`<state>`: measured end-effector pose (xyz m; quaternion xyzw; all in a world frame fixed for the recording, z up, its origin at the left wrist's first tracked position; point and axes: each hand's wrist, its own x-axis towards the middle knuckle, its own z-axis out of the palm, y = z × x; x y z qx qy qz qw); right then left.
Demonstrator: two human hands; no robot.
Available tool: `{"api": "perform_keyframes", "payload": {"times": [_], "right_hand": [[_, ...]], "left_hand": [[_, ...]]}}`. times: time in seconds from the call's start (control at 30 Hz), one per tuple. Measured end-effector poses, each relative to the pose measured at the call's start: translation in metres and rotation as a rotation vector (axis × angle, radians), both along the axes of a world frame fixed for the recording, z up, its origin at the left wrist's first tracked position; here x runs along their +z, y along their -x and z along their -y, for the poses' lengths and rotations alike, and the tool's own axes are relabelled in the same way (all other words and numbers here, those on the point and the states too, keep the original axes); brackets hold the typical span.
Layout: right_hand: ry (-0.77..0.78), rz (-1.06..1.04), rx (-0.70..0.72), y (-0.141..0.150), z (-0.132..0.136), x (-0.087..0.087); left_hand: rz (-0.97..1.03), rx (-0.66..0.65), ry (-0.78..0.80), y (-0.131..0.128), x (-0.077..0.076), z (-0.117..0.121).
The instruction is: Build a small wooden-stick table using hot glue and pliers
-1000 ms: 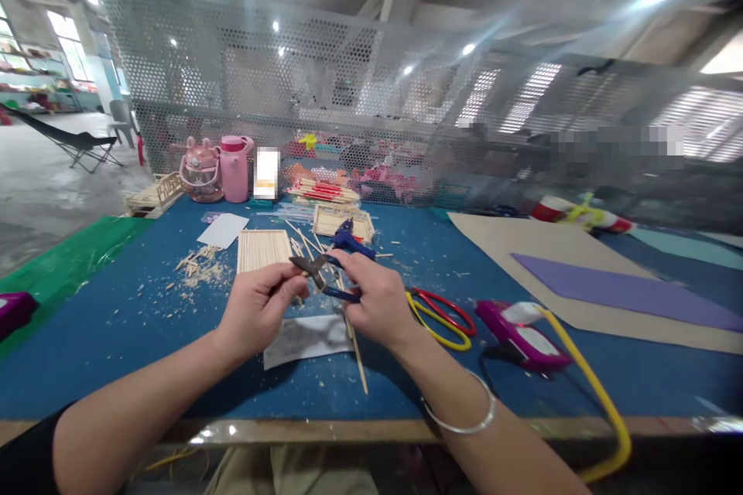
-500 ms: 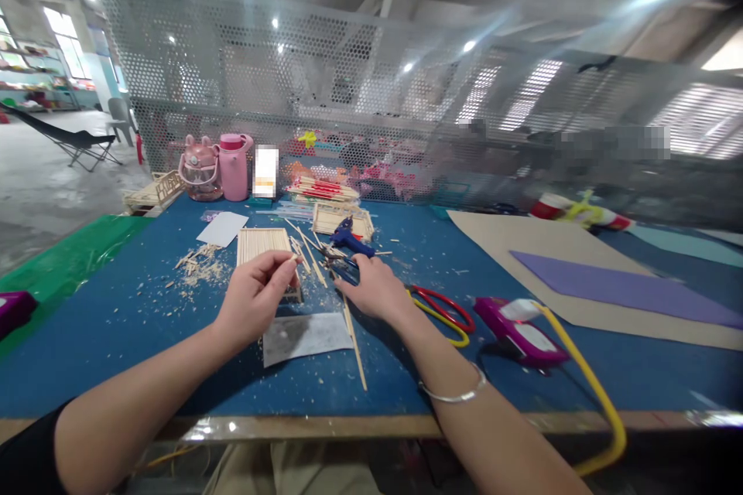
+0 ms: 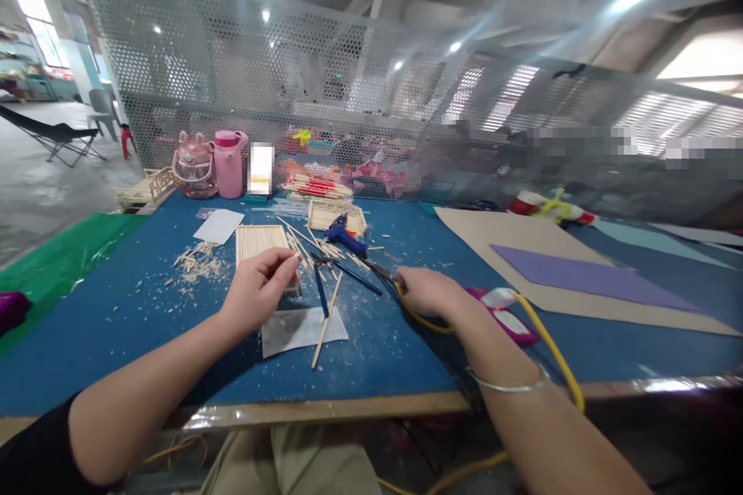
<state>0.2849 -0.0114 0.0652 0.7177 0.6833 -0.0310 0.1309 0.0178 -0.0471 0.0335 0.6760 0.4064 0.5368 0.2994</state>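
My left hand (image 3: 262,290) is closed in a pinch on a small piece of wooden stick (image 3: 298,257), in front of a panel of light sticks laid side by side (image 3: 260,237). My right hand (image 3: 430,294) has its fingers curled round the handles of the scissors (image 3: 426,322); one yellow loop shows below it and the blades point left. Between the hands the blue-handled pliers (image 3: 323,294) lie with handles spread. A loose stick (image 3: 326,325) crosses a grey and white sheet (image 3: 279,334). Behind the pliers is a blue glue gun (image 3: 347,235).
Wood scraps (image 3: 200,263) are scattered at the left near a white card (image 3: 219,225). A pink bottle (image 3: 229,166) and a pink jug (image 3: 196,168) stand at the back. On the right are a purple device (image 3: 514,325) with a yellow cable and a purple sheet (image 3: 586,278).
My right hand has let go of the pliers and moved right onto the scissors. The pliers now lie spread on the table, and the loose stick has shifted left. My left hand keeps its pinch.
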Motion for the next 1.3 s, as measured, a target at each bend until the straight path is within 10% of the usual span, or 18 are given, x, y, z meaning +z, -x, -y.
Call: {"api": "perform_keyframes", "payload": {"times": [0.53,0.83,0.97,1.13,1.3], "right_hand": [[-0.066,-0.060,-0.001,-0.029,0.012,-0.019],[-0.222,0.035,-0.193,-0.041,0.036,0.042],[-0.429,-0.400,-0.022,-0.016,0.021,0.052],[-0.615,-1.036,0.317,0.051,-0.014,0.017],[-0.646,-1.053,0.570,0.083,-0.010,-0.022]], "left_hand": [[-0.048,-0.100,0.012,-0.001,-0.004,-0.001],[0.030,-0.073,0.045,0.001,-0.003,-0.002],[0.146,-0.071,0.059,-0.006,0.007,-0.008],[0.251,-0.057,0.081,-0.017,0.020,-0.032],[0.234,-0.015,0.079,-0.014,0.009,-0.033]]}}
